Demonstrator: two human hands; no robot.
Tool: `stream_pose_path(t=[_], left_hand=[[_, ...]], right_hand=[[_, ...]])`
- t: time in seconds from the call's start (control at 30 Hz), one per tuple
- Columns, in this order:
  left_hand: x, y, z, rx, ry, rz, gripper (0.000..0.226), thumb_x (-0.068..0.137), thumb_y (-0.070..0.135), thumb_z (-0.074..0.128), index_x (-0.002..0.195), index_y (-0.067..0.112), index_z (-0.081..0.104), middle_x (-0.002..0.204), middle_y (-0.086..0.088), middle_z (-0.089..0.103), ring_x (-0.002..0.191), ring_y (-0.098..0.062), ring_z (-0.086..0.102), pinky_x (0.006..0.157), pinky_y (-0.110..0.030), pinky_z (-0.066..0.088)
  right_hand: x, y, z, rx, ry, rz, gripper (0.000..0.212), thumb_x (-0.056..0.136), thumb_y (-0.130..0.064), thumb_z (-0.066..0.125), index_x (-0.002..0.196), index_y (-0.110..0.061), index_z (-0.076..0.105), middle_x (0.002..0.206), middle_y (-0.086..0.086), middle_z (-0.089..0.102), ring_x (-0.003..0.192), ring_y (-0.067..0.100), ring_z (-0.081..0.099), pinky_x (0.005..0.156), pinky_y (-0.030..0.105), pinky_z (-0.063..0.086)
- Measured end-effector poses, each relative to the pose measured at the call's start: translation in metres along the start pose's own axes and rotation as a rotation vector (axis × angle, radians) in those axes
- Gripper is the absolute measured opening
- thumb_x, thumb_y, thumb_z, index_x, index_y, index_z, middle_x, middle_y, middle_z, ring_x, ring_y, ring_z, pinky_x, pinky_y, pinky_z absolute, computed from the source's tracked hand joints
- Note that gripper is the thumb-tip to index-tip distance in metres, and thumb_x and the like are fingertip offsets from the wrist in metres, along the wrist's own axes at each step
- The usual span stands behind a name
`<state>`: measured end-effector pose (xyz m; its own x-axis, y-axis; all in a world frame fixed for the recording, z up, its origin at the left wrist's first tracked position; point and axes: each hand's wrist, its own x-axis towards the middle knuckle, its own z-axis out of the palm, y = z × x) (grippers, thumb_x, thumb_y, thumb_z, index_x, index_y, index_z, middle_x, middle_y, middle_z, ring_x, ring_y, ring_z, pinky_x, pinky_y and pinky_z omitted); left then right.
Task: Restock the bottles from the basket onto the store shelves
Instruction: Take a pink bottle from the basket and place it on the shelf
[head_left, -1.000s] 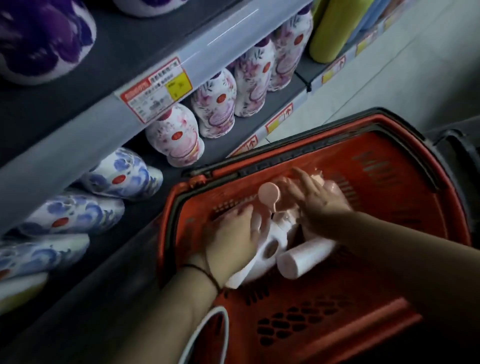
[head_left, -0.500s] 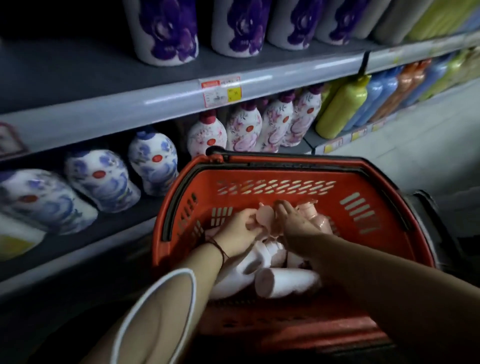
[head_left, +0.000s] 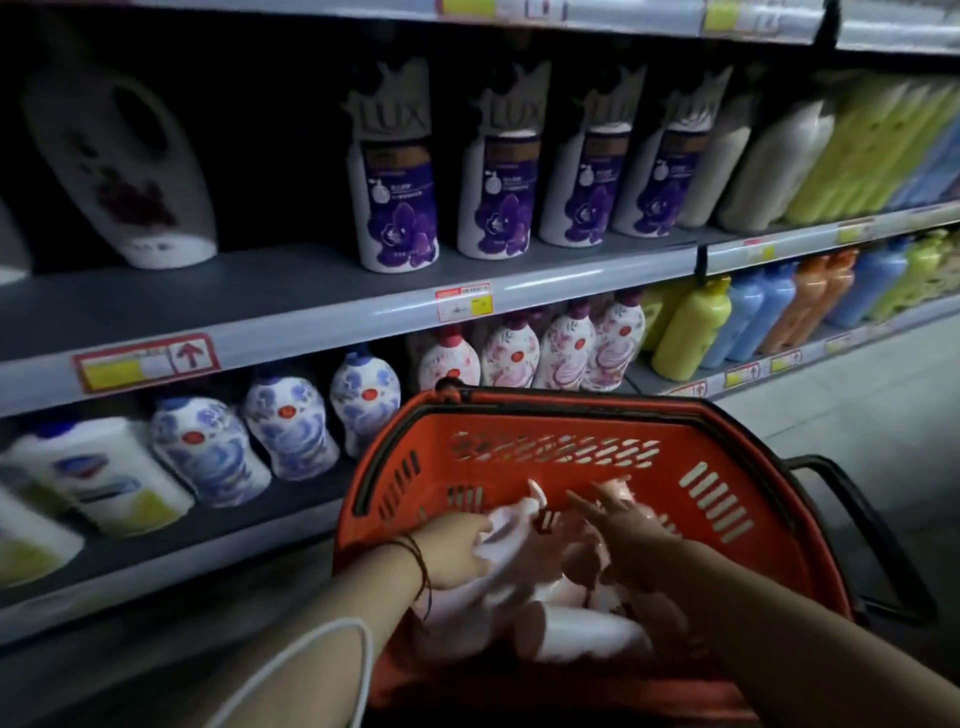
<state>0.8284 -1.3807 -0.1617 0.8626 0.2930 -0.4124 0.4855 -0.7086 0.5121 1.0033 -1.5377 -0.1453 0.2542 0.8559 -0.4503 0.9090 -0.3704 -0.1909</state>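
Observation:
An orange basket (head_left: 571, 413) stands in front of the shelves with several pale bottles lying inside. My left hand (head_left: 457, 551) is inside it, its fingers wrapped around a white pump bottle (head_left: 511, 527) that tilts up to the right. My right hand (head_left: 623, 540) lies over a pinkish bottle (head_left: 582, 564) beside it, with fingers stretched toward the white bottle's pump; its grip is blurred. Another white bottle (head_left: 587, 634) lies on its side at the basket's near end.
The middle shelf (head_left: 311, 291) carries purple-flowered bottles (head_left: 395, 208) and has bare room to their left. The lower shelf (head_left: 156, 551) holds blue-flowered bottles (head_left: 291, 436) and pink-flowered bottles (head_left: 561, 353). Yellow, blue and orange bottles stand further right. The basket's black handle (head_left: 878, 545) juts over the tiled floor.
My view has swung up from the basket to the shelves. The left hand has closed around the white bottle and tipped it up. The right hand stays on the pinkish bottle.

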Motion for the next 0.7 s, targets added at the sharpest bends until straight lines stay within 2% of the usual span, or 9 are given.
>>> stream_pose_path(t=[0.1,0.2,0.3,0.37,0.4,0.5,0.53,0.6,0.7], left_hand=[[0.024,0.007,0.006,-0.156,-0.013,0.065,0.042,0.083,0.021,0.065,0.122,0.01,0.055,0.122,-0.005,0.061,0.109,-0.015,0.056,0.083,-0.019,0.039],[0.05,-0.001,0.019,-0.275,-0.059,0.106,0.054,0.077,0.023,0.059,0.128,0.007,0.05,0.125,-0.002,0.058,0.117,-0.016,0.053,0.105,-0.034,0.041],[0.062,-0.014,0.02,-0.284,-0.169,0.074,0.068,0.078,0.002,0.051,0.143,0.011,0.033,0.139,0.008,0.039,0.129,-0.006,0.037,0.106,-0.005,0.028],[0.073,-0.025,0.021,-0.262,-0.206,0.024,0.077,0.078,-0.006,0.059,0.145,0.014,0.028,0.144,0.007,0.036,0.125,-0.007,0.04,0.099,-0.01,0.036],[0.079,-0.029,0.022,-0.278,-0.223,0.015,0.079,0.077,-0.003,0.065,0.145,0.015,0.028,0.141,0.006,0.039,0.121,-0.007,0.041,0.098,-0.015,0.038],[0.089,-0.024,0.022,-0.355,-0.313,0.022,0.08,0.069,0.018,0.077,0.137,0.018,0.036,0.128,0.008,0.041,0.121,-0.006,0.039,0.1,-0.019,0.033],[0.094,-0.022,0.024,-0.351,-0.309,0.061,0.074,0.062,0.029,0.079,0.126,0.02,0.042,0.127,0.006,0.046,0.121,-0.009,0.043,0.101,-0.019,0.033],[0.102,-0.013,0.027,-0.36,-0.233,0.093,0.084,0.058,0.04,0.082,0.13,0.016,0.047,0.13,0.004,0.056,0.118,-0.009,0.053,0.102,-0.022,0.039],[0.114,0.005,0.025,-0.634,-0.125,0.09,0.042,0.077,0.008,0.075,0.114,0.012,0.056,0.104,0.004,0.065,0.087,0.005,0.062,0.08,-0.015,0.049]], right_hand=[[0.021,0.011,0.004,-0.286,-0.203,0.057,0.082,0.085,-0.043,0.062,0.148,-0.044,0.008,0.161,-0.005,-0.009,0.148,0.028,-0.006,0.116,0.051,0.022],[0.037,0.023,0.004,-0.301,-0.274,-0.069,0.058,0.092,-0.035,0.056,0.144,-0.032,0.032,0.156,0.004,0.026,0.143,0.031,0.022,0.114,0.052,0.027],[0.046,0.033,0.001,0.041,-0.274,-0.068,0.036,0.086,-0.023,0.067,0.119,-0.017,0.057,0.126,0.014,0.057,0.118,0.036,0.054,0.098,0.052,0.047],[0.045,0.047,0.005,-0.231,-0.308,-0.279,0.055,0.079,-0.037,0.072,0.127,-0.028,0.049,0.132,0.003,0.053,0.123,0.026,0.05,0.103,0.042,0.044],[0.046,0.048,0.008,-0.167,-0.307,-0.199,0.066,0.075,-0.046,0.072,0.132,-0.036,0.042,0.136,-0.004,0.049,0.126,0.02,0.048,0.105,0.037,0.041],[0.049,0.063,0.011,0.072,-0.206,-0.146,0.075,0.068,-0.058,0.07,0.134,-0.043,0.039,0.131,-0.01,0.055,0.119,0.012,0.054,0.1,0.031,0.044],[0.051,0.063,0.009,0.163,-0.16,-0.158,0.075,0.067,-0.057,0.07,0.134,-0.041,0.041,0.127,-0.009,0.059,0.115,0.011,0.056,0.097,0.027,0.045],[0.059,0.063,0.011,0.334,0.005,-0.13,0.069,0.073,-0.049,0.07,0.135,-0.03,0.044,0.12,-0.003,0.064,0.108,0.016,0.06,0.084,0.022,0.044],[0.075,0.052,0.017,0.423,0.186,0.028,0.061,0.089,-0.039,0.059,0.141,-0.02,0.034,0.116,0.01,0.066,0.104,0.029,0.062,0.078,0.025,0.041]])
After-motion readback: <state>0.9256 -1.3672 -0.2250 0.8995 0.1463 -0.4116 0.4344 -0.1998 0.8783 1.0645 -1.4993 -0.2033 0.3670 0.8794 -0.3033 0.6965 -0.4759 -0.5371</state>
